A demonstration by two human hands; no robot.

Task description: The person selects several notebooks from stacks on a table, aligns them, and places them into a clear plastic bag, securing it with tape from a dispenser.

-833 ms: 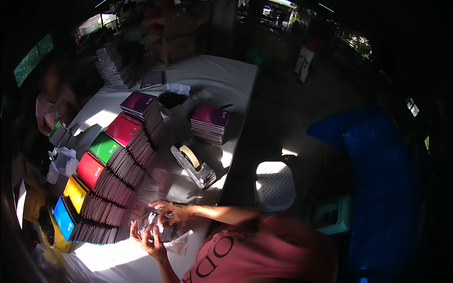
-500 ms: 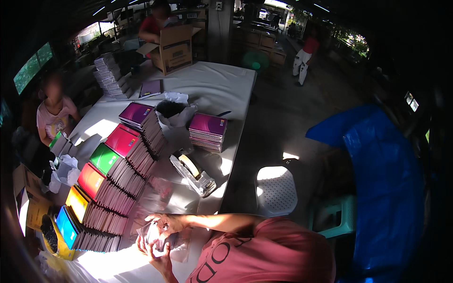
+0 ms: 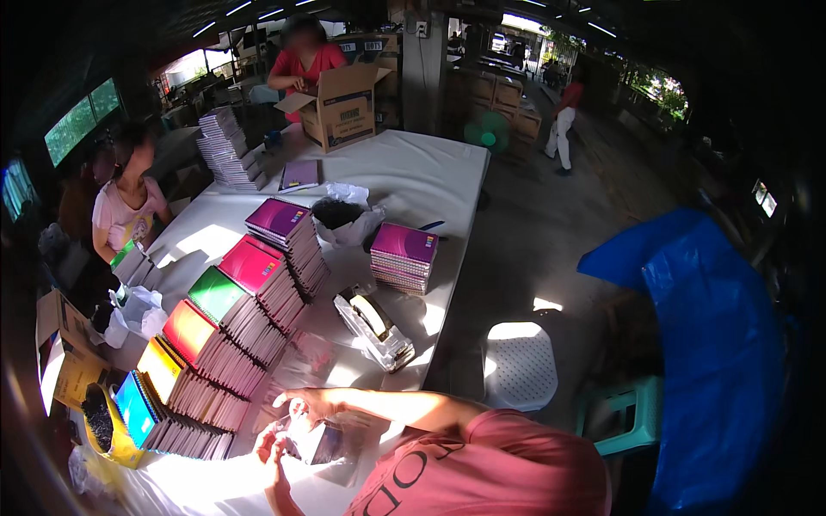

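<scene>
My right hand (image 3: pixel 303 404) reaches in from the right with bent fingers, closed on the upper edge of a clear plastic bag (image 3: pixel 348 439). Just below it, my left hand (image 3: pixel 270 449) pinches the bag's near side with its fingers together. A dark, flat item (image 3: pixel 327 445), partly hidden by glare and plastic, shows at the bag; its kind is unclear. Beyond my hands runs a row of spiral notebook stacks, with blue (image 3: pixel 136 408), yellow (image 3: pixel 161 368), orange (image 3: pixel 189 330), green (image 3: pixel 217 292), red (image 3: pixel 251 263) and purple (image 3: pixel 277 218) covers.
A tape dispenser (image 3: pixel 374 328) and another purple notebook stack (image 3: pixel 403 256) lie along the table's right side. An open carton (image 3: pixel 344 107) stands at the far end, near a person in red. A white stool (image 3: pixel 520 365) and blue tarp (image 3: pixel 705 344) are to the right.
My left hand's fingers have drawn together on the bag, and more of the dark item shows beside my hands. The whole view has shifted, and the walking person at back right has turned.
</scene>
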